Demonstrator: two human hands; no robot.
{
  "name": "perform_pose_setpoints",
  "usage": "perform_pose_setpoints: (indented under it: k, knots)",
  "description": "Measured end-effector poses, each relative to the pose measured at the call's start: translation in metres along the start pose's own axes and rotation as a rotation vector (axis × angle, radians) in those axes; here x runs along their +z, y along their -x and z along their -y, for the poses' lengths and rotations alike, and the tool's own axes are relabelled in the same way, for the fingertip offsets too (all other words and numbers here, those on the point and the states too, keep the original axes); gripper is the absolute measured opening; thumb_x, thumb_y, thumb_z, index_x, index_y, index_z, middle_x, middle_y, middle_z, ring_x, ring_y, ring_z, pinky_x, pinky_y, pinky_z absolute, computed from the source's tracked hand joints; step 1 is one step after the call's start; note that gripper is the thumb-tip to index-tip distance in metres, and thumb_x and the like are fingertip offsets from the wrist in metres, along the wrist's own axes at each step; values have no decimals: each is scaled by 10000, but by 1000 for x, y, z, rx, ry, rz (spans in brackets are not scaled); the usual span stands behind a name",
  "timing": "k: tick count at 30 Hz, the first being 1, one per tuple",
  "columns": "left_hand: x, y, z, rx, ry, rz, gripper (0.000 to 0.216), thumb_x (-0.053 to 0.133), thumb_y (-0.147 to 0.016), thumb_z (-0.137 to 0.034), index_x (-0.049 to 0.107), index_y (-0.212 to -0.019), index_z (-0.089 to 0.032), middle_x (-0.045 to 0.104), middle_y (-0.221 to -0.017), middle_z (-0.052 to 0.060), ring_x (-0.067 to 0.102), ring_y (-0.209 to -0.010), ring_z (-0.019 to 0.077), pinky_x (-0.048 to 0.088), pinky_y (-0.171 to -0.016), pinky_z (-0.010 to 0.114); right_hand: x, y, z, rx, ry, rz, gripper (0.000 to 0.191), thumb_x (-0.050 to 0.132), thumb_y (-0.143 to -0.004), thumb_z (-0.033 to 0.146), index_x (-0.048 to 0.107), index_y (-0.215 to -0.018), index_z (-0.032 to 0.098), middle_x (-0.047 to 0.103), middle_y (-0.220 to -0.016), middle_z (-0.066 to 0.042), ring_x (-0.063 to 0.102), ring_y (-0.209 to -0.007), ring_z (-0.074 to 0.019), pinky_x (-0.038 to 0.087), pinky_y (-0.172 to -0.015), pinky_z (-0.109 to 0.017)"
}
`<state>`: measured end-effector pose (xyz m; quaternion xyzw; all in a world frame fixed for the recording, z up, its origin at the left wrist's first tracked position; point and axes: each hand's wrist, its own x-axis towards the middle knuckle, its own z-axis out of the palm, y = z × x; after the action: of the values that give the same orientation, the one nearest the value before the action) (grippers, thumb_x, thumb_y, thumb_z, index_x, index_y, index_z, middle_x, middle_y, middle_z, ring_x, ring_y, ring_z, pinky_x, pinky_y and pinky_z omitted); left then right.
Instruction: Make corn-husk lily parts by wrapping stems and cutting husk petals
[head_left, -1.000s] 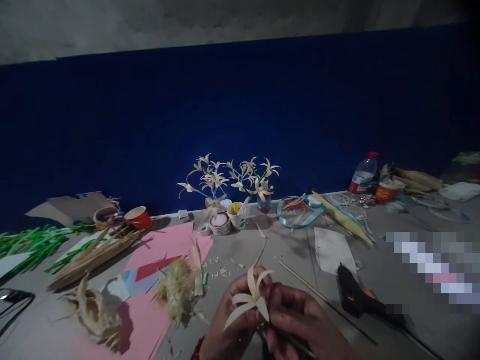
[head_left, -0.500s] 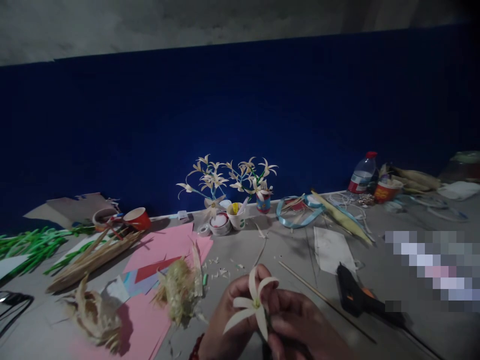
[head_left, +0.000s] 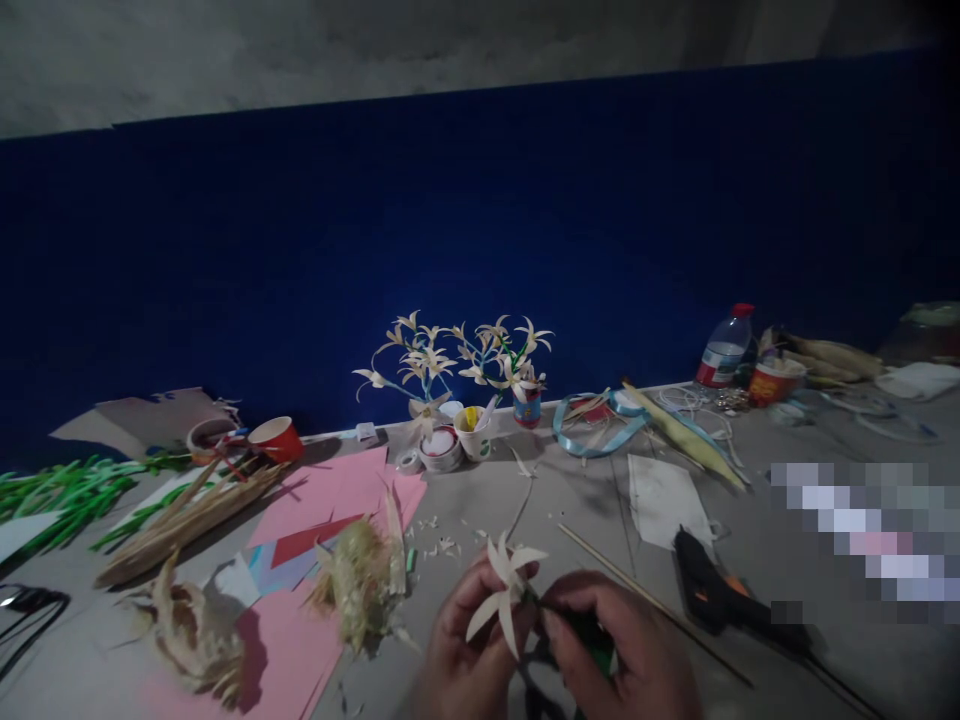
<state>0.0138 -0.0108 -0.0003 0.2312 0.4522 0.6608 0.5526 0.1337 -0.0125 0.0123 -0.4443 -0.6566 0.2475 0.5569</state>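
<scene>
A cream, husk-like flower (head_left: 506,595) with long curved petals is between my hands at the bottom centre. My left hand (head_left: 469,640) is closed around the flower from behind and the left. On the right, my right hand (head_left: 626,640) is closed, with its thumb and fingers pinching at the flower's base. Something dark green (head_left: 598,640) shows under the right palm, and dark loops hang below it; what they belong to is mostly hidden.
A black glue gun (head_left: 716,590) and a thin stick (head_left: 622,570) lie to the right. Similar flowers (head_left: 427,360) stand at the back. Pink paper (head_left: 289,640), dried husks (head_left: 199,630) and green stems (head_left: 71,495) cover the left. A bottle (head_left: 726,348) stands back right.
The flower has turned so its face points more to the left. My right hand has drawn slightly right, and something dark green now shows under it.
</scene>
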Motion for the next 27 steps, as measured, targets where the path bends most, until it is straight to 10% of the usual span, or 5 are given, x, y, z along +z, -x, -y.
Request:
perform_pose_setpoints:
  k: [9,14,27]
  knots:
    - [-5,-5,-9,35,-129,259,247,850,-564,-374,701,-658,-202,683,-685,14,557,-550,140,449,-522,216,-5,-14,-1,606,-731,310,323,759,-731,434,582,-677,169,630,-555,30,470,-370,-43,340,-402,-162]
    - [-9,-10,-16,92,-147,345,258,840,-576,-401,692,-631,-197,602,-737,29,611,-939,268,455,-807,269,-5,-17,-3,764,-908,412,339,802,-698,413,587,-683,151,681,-542,0,486,-329,-28,347,-358,-134]
    - [1,-13,-16,-12,48,498,255,835,-617,-367,673,-681,-181,584,-704,3,591,-771,197,459,-735,275,-5,-12,-9,679,-843,456,307,725,-788,432,556,-779,176,594,-524,52,444,-374,-31,375,-403,-142]
